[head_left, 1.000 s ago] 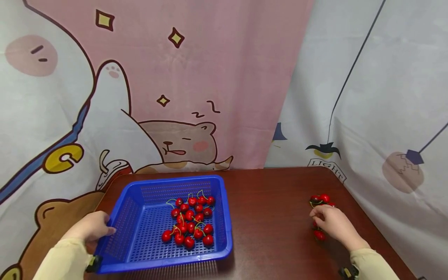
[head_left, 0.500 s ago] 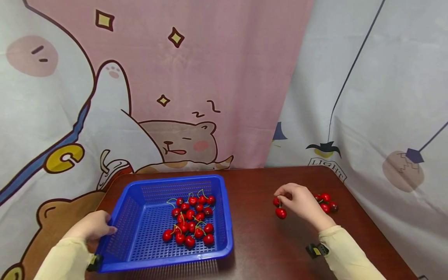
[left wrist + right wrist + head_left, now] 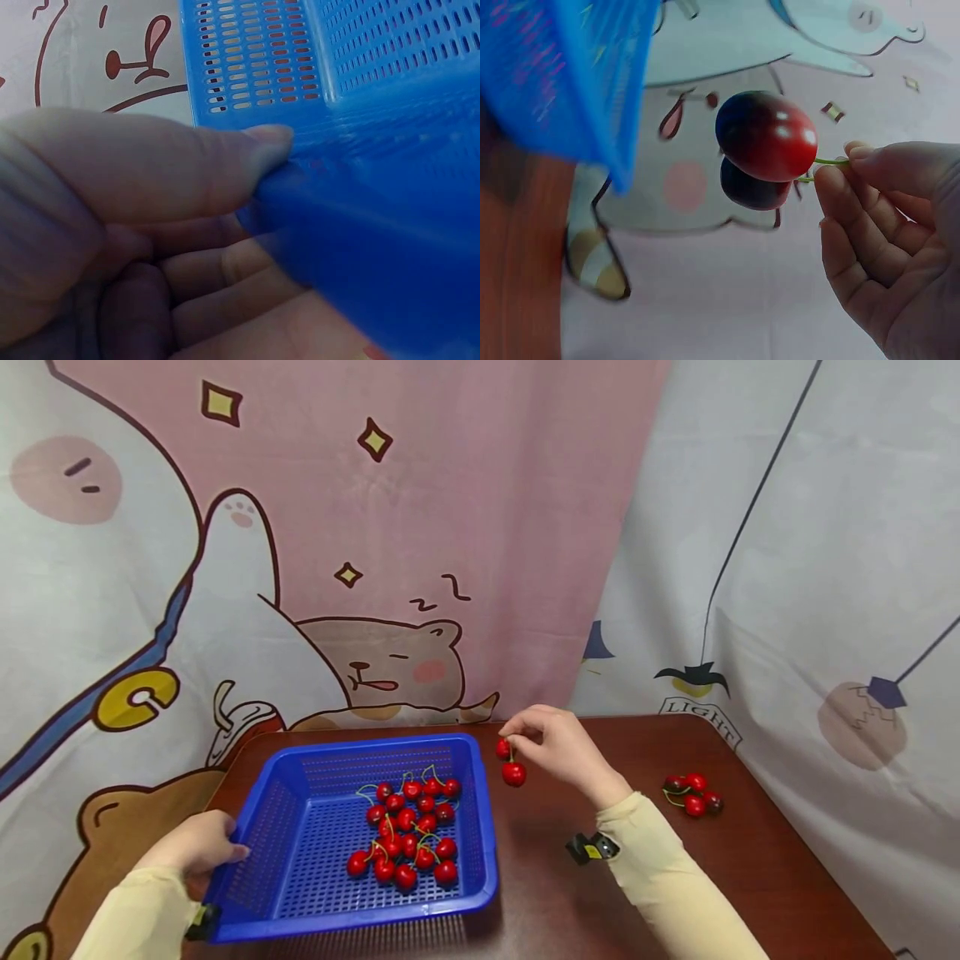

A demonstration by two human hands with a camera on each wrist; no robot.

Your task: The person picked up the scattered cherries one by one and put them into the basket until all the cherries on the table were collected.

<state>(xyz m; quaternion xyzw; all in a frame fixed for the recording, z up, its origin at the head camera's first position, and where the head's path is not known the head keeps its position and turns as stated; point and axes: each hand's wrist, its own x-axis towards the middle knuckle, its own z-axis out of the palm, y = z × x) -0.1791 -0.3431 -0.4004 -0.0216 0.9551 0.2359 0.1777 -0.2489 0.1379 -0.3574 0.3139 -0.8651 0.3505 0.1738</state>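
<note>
A blue plastic basket (image 3: 288, 927) with slotted walls stands on the left of the table, several red cherries (image 3: 406, 877) heaped in its right half. My left hand (image 3: 193, 845) grips its left rim; in the left wrist view the thumb (image 3: 262, 146) lies over the rim and the other fingers are curled beneath. Just right of the basket's far right corner, my right hand (image 3: 561, 745) pinches green stems between thumb and fingertips. Two cherries (image 3: 769, 139) dangle from those stems, close together, above the table.
Several more cherries (image 3: 695, 806) lie in a small cluster at the right of the brown table (image 3: 720, 885). Behind the table hangs a printed cloth (image 3: 480, 527) with cartoon bears; another pale cloth side runs along the right.
My right hand has picked two cherries up by their stems from the right cluster and carried them left towards the basket. The left hand has stayed at the rim.
</note>
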